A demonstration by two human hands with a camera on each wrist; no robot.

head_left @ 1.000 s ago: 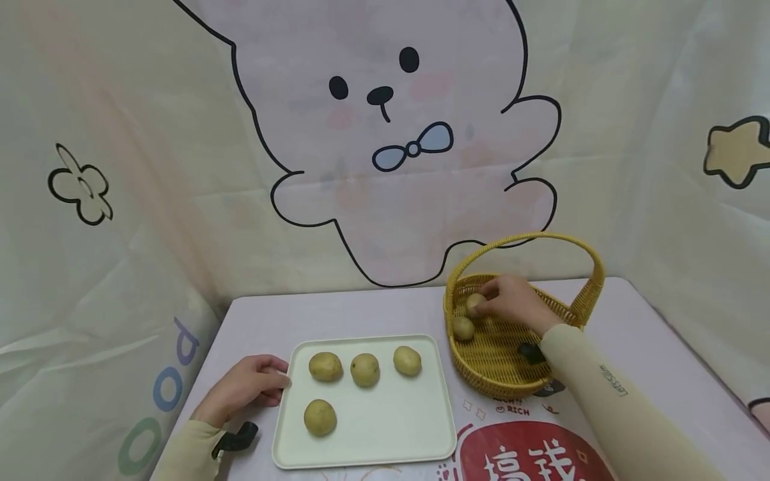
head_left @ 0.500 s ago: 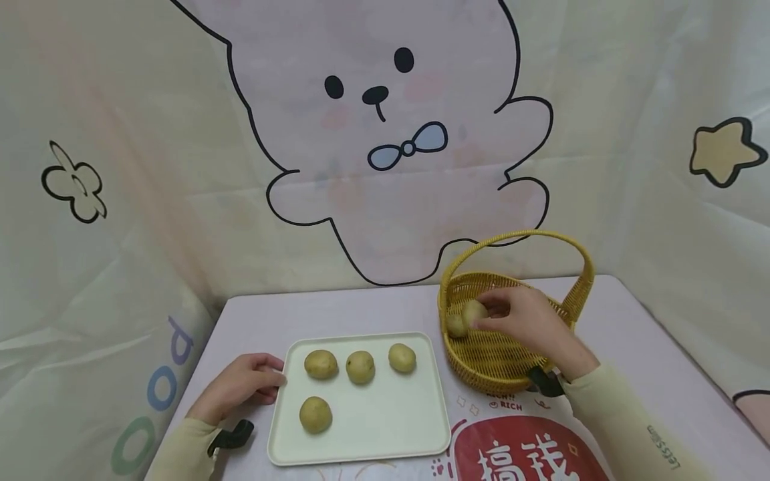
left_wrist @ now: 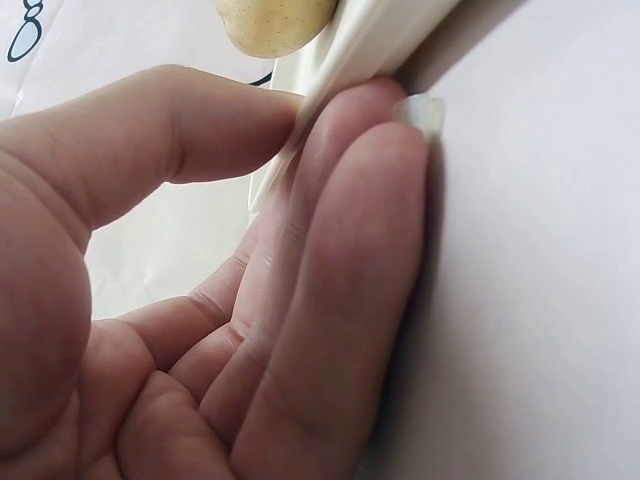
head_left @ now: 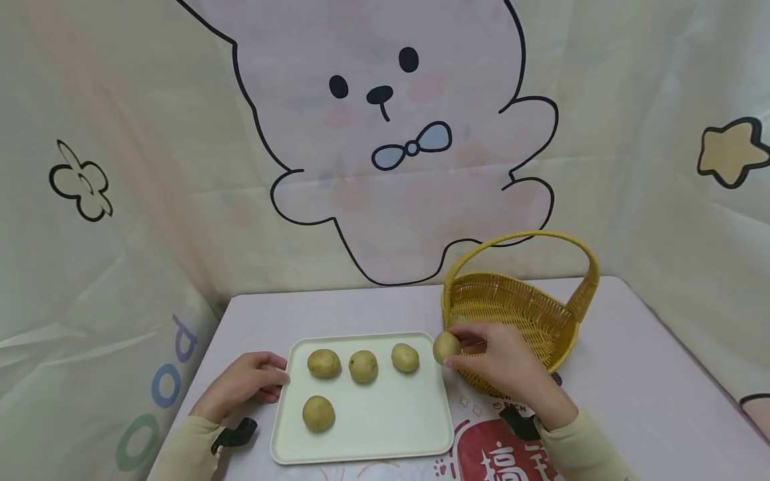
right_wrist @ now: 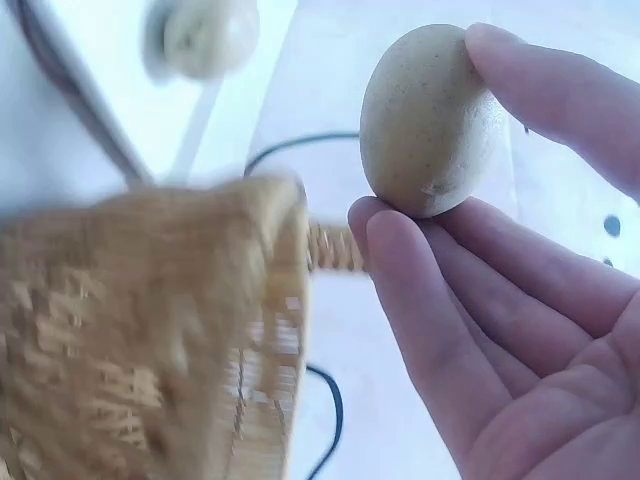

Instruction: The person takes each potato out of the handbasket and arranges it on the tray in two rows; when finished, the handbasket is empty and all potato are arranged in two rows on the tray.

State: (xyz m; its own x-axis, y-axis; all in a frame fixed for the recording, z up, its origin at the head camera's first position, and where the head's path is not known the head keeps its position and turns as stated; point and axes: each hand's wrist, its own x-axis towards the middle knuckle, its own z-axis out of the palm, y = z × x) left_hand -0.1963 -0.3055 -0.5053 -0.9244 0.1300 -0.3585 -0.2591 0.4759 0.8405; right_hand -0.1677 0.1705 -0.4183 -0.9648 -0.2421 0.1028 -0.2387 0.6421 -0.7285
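Note:
My right hand (head_left: 508,361) pinches a small potato (head_left: 446,347) between thumb and fingertips, over the gap between the basket and the tray's right edge. In the right wrist view that potato (right_wrist: 432,120) is smooth and egg-shaped, clear of the basket's side. A white rectangular tray (head_left: 385,434) bears several potatoes: a row along its far side and one potato (head_left: 318,414) at the near left. My left hand (head_left: 246,384) grips the tray's left rim, the thumb on top and fingers against its outside in the left wrist view.
A yellow wicker basket (head_left: 541,321) with a tall arched handle stands at the back right, its left side partly hidden by my right hand. A red printed patch (head_left: 475,454) marks the tablecloth at the front. Behind the table hangs a cloth (head_left: 240,260) with a cartoon bear.
My right hand has lifted a potato out of the basket and brought it left and nearer, to the tray's right edge. The left hand keeps its place at the tray.

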